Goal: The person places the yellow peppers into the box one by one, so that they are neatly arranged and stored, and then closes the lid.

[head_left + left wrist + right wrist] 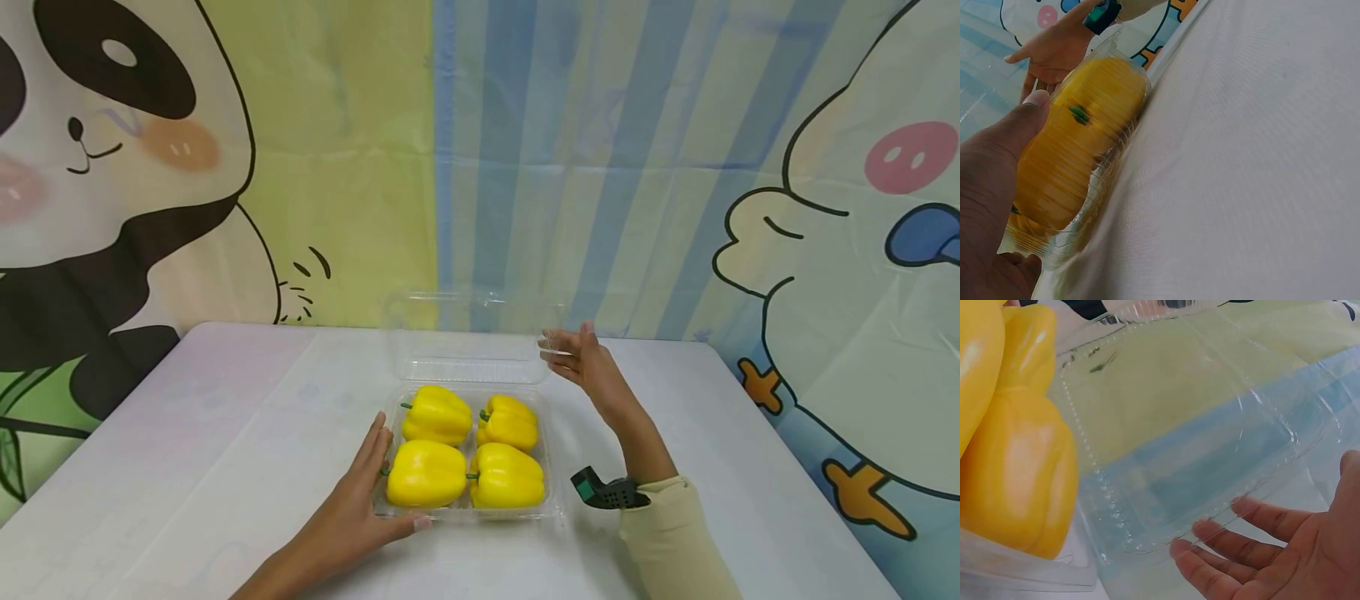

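A clear plastic clamshell box [517,515] stands on the table with several yellow bell peppers [426,473] in its tray. Its transparent lid [472,367] is raised, leaning back on the far side. My left hand [358,508] lies at the box's near left corner, fingers straight along the left wall, thumb stretched along the front edge. In the left wrist view, the thumb [1034,109] shows against the box wall. My right hand [581,358] is at the lid's right edge, palm inward and fingers extended; in the right wrist view its fingertips [1207,528] are right at the lid's rim.
A white cloth covers the table [247,450]. Behind it hangs a cartoon curtain [345,167] with a panda at the left and a pale figure at the right. My right wrist wears a black strap device [611,492].
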A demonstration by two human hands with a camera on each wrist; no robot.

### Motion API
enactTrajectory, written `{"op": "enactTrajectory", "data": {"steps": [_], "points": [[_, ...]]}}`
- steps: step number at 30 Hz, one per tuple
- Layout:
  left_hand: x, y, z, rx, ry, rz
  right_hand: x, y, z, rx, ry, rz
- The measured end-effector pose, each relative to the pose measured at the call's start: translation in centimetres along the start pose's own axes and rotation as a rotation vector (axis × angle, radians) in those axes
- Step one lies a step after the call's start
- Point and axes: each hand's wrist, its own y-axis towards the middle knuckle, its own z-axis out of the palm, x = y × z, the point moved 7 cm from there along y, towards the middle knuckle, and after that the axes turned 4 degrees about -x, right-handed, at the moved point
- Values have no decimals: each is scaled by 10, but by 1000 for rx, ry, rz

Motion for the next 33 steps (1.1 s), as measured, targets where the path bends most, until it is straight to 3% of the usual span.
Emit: {"op": "enactTrajectory", "data": {"steps": [20,29,33], "points": [[2,0,0,-13,1,21,21,-8,-10,-96,-38,44],[0,0,-1,-9,-4,15,21,-9,-5,-49,-137,92],[0,0,-1,-8,-3,14,23,-10,-1,-17,-180,71]]}}
